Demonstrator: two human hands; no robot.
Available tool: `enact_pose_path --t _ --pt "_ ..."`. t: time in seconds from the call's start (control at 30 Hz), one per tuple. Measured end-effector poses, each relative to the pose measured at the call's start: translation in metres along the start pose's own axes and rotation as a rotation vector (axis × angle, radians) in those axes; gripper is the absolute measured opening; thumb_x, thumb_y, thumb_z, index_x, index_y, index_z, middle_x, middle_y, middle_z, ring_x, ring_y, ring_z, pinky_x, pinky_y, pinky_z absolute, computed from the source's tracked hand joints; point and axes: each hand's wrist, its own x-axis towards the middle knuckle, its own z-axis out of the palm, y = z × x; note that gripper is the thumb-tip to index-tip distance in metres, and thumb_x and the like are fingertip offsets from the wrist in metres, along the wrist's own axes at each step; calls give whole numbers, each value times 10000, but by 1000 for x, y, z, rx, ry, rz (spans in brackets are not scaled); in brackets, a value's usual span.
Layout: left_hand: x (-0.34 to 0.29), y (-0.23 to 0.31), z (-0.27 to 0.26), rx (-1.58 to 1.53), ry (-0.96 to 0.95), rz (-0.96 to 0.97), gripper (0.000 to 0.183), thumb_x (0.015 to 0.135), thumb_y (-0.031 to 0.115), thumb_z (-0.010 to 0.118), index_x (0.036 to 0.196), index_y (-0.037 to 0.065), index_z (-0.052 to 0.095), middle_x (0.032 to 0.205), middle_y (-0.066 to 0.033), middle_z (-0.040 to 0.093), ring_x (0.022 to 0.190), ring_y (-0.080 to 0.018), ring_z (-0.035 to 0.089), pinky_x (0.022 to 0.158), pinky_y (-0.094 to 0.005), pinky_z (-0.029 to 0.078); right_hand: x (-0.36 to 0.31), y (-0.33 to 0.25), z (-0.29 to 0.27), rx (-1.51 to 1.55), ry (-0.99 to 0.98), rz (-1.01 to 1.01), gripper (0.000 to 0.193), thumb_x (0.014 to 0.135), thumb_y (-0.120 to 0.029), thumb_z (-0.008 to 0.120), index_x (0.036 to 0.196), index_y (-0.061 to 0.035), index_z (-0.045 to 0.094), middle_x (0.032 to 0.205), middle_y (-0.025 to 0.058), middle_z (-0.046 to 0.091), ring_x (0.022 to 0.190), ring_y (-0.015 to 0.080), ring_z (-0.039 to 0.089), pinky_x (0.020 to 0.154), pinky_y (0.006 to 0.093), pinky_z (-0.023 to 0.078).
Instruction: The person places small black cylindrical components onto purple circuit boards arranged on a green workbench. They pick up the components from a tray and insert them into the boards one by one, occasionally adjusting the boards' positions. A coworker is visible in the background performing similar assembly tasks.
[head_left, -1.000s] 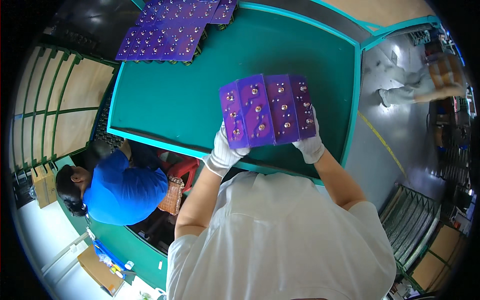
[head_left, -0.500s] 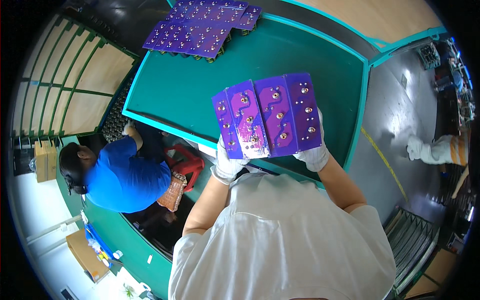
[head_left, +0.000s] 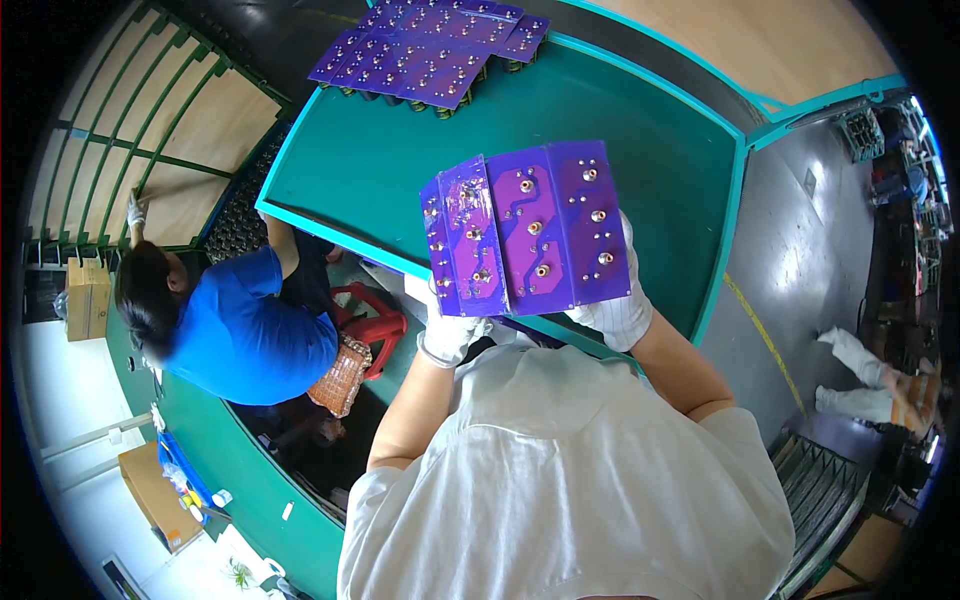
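White short-sleeved shirt, white gloves

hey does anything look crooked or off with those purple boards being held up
Slightly. The purple circuit boards held by the left hand and right hand are fanned unevenly, with the leftmost tilted away from the rest. No visible damage. The boards on the green table lie flat.

Gloved left hand point(head_left: 447, 335) and right hand point(head_left: 615, 315) hold purple circuit boards point(head_left: 525, 230) above green table point(head_left: 380, 170).

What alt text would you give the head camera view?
Two white-gloved hands, left hand and right hand, hold up a purple circuit board panel above a green table. More purple boards lie at its far end; a person in blue sits alongside.
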Motion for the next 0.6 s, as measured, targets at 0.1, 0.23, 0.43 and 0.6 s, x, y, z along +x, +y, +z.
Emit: enact_pose_path --t 0.1,0.23,0.43,0.6 --pt "-2 -1 -15 -40 114 14 349 971 67 475 1315 24 505 1196 -73 610 1019 -163 628 841 -290 548 7 6 4 -294 -27 17 748 843 -281 699 1404 -30 272 1270 108 533 1096 185 595 920 308 520" --pt "-1 9 -21 423 137 100 364 989 172 444 1321 30 491 1235 -102 598 1068 -200 622 876 -345 548 16 14 13 505 -130 57 752 843 -296 702 1405 -34 277 1280 107 533 1144 195 574 951 324 495" --pt "6 29 -28 -308 122 -35 379 996 210 407 1310 18 496 1231 -127 606 1080 -233 627 885 -370 554 23 14 38 -276 -128 -417 743 856 -281 692 1418 -56 261 1303 107 521 1164 189 563 965 326 497" --pt "10 33 -51 78 261 -14 358 980 142 439 1309 14 499 1235 -130 602 1071 -230 630 875 -365 558 44 13 56 -341 -145 -635 732 863 -258 674 1426 -64 249 1324 101 507 1160 190 567 959 322 502"
